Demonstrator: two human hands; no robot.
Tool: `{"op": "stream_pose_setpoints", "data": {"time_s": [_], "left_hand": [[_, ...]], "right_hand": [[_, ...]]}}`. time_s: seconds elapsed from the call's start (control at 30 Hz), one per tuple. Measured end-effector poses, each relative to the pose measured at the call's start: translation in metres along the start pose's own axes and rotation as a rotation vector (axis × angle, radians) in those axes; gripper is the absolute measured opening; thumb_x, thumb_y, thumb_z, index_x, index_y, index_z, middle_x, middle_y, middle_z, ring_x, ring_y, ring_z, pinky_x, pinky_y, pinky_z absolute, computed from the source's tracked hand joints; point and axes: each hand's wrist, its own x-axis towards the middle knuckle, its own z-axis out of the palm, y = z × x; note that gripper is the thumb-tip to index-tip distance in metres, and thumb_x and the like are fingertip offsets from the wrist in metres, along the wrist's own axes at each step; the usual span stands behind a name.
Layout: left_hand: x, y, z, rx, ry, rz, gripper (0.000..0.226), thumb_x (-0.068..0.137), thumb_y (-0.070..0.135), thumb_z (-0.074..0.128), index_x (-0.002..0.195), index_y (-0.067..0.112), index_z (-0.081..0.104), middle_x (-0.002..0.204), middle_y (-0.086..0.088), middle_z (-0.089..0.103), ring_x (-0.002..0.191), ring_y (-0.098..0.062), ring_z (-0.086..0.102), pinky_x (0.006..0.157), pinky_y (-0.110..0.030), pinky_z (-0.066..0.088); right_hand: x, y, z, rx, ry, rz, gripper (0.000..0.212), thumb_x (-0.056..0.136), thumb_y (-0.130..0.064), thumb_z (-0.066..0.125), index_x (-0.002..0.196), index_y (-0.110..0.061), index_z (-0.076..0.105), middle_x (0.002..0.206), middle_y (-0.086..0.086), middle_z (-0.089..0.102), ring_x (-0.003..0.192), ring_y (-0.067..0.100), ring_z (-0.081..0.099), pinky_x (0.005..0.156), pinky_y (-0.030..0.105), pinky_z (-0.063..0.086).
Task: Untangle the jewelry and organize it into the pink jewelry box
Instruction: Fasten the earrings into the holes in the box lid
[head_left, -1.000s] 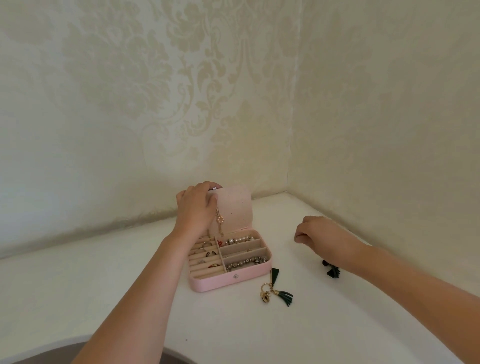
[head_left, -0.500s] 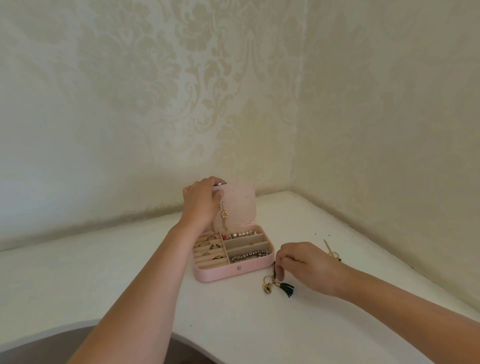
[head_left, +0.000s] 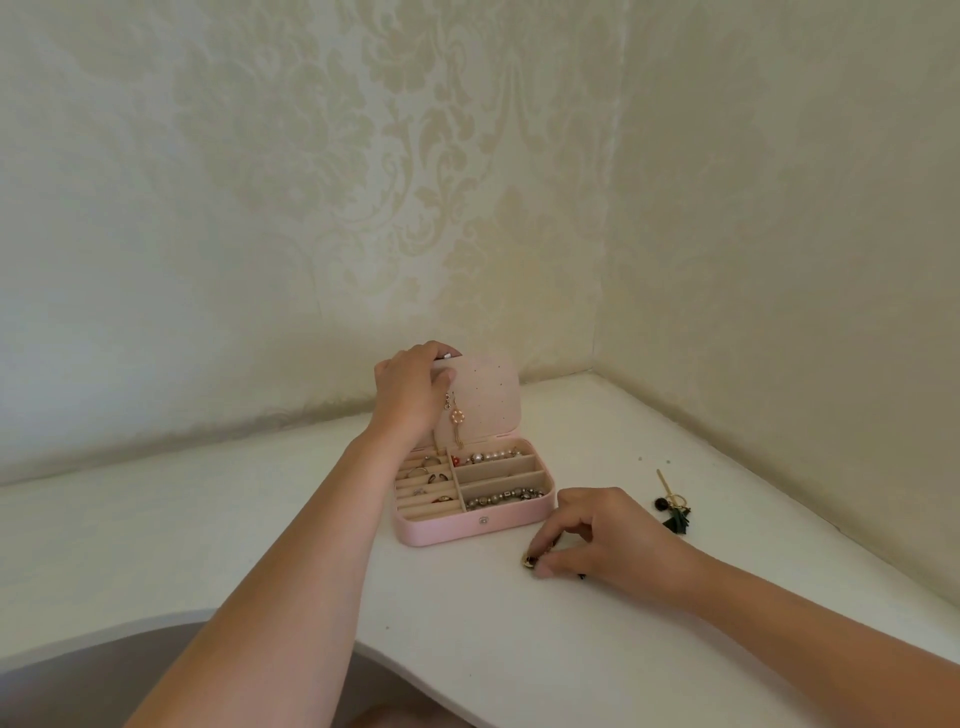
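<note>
1. Change: right hand (head_left: 613, 540) now pinches gold-and-green tassel earring (head_left: 530, 561) on white tabletop (head_left: 260, 519) (tassel hidden).
2. Unchanged: left hand (head_left: 410, 395) grips lid of pink rectangular jewelry box (head_left: 457, 530).
3. Two earrings out, second tassel earring (head_left: 675, 512) loose at right; one box.

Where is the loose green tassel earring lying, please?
In the head view the tassel earring lies on the table, right of the pink jewelry box, just beyond the right hand.
</note>
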Motion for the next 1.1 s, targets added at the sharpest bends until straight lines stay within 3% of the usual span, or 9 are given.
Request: {"op": "stream_pose_setpoints", "data": {"time_s": [0.17,0.3,0.4,0.6,0.67,0.77,0.87,1.0,1.1], "left_hand": [[0.002,-0.001,0.001,0.009,-0.001,-0.012,0.023,0.093,0.014,0.052,0.112,0.021,0.063,0.098,0.0,0.067,0.107,-0.02,0.054,0.102,-0.036,0.031],[0.001,0.0,0.001,-0.007,-0.001,-0.021,0.023,0.092,0.013,0.052,0.111,0.021,0.063,0.097,0.0,0.067,0.106,-0.021,0.055,0.103,-0.039,0.032],[0.0,0.001,0.0,-0.019,-0.01,-0.025,0.023,0.092,0.013,0.053,0.111,0.021,0.063,0.099,-0.001,0.067,0.105,-0.021,0.056,0.104,-0.041,0.032],[0.006,0.0,-0.006,-0.105,-0.107,-0.114,0.022,0.094,0.014,0.049,0.103,0.025,0.065,0.095,0.007,0.062,0.101,-0.016,0.057,0.097,-0.033,0.039],[0.01,0.0,-0.009,-0.147,-0.148,-0.134,0.026,0.096,0.014,0.043,0.103,0.027,0.065,0.099,0.003,0.065,0.098,-0.018,0.059,0.09,-0.03,0.044],[0.014,-0.001,-0.012,-0.126,-0.193,-0.127,0.034,0.1,0.012,0.035,0.112,0.021,0.066,0.116,0.0,0.064,0.106,-0.016,0.056,0.093,-0.03,0.041],[0.019,-0.003,-0.012,-0.141,-0.203,-0.132,0.037,0.098,0.008,0.034,0.11,0.021,0.067,0.121,-0.001,0.063,0.109,-0.019,0.057,0.096,-0.033,0.043],[0.024,-0.002,-0.016,-0.148,-0.26,-0.136,0.037,0.096,0.004,0.036,0.111,0.016,0.067,0.115,-0.006,0.065,0.093,-0.021,0.056,0.074,-0.024,0.042],[0.028,0.001,-0.019,-0.145,-0.303,-0.138,0.03,0.095,0.008,0.043,0.11,0.016,0.067,0.113,-0.006,0.066,0.098,-0.019,0.059,0.086,-0.03,0.045]], "right_hand": [[0.004,0.007,0.008,-0.023,0.062,-0.006,0.012,0.069,-0.016,0.083,0.079,-0.019,0.078,0.068,-0.023,0.055,0.062,-0.004,0.051,0.059,0.008,0.037],[0.01,0.009,0.009,-0.059,0.072,-0.043,0.012,0.069,-0.017,0.082,0.078,-0.022,0.076,0.082,-0.004,0.06,0.065,0.005,0.057,0.064,0.023,0.05],[0.016,0.011,0.009,-0.153,0.092,-0.079,0.016,0.069,-0.024,0.082,0.083,-0.022,0.075,0.082,-0.006,0.059,0.077,0.007,0.058,0.068,0.018,0.045],[0.027,0.016,0.011,-0.283,0.052,-0.212,0.012,0.082,-0.03,0.071,0.089,-0.022,0.076,0.076,-0.002,0.056,0.071,0.009,0.051,0.066,0.022,0.041],[0.029,0.016,0.012,-0.351,0.032,-0.242,0.015,0.085,-0.031,0.067,0.092,-0.02,0.075,0.073,-0.01,0.05,0.068,0.002,0.046,0.064,0.017,0.036],[0.029,0.016,0.013,-0.412,0.003,-0.249,0.017,0.087,-0.032,0.064,0.094,-0.019,0.073,0.071,-0.017,0.045,0.065,-0.003,0.043,0.062,0.011,0.032],[0.027,0.009,0.009,-0.182,0.056,-0.17,0.007,0.082,-0.024,0.071,0.085,-0.02,0.076,0.067,-0.011,0.056,0.06,0.001,0.048,0.057,0.011,0.033],[0.038,-0.014,-0.015,0.292,0.09,-0.007,0.008,0.079,-0.011,0.073,0.077,-0.019,0.075,0.063,-0.014,0.069,0.058,-0.006,0.058,0.062,0.007,0.042],[0.051,-0.029,-0.032,0.413,0.116,0.006,0.006,0.08,-0.011,0.071,0.085,-0.011,0.075,0.058,-0.011,0.068,0.052,-0.006,0.057,0.056,0.002,0.039]]}}
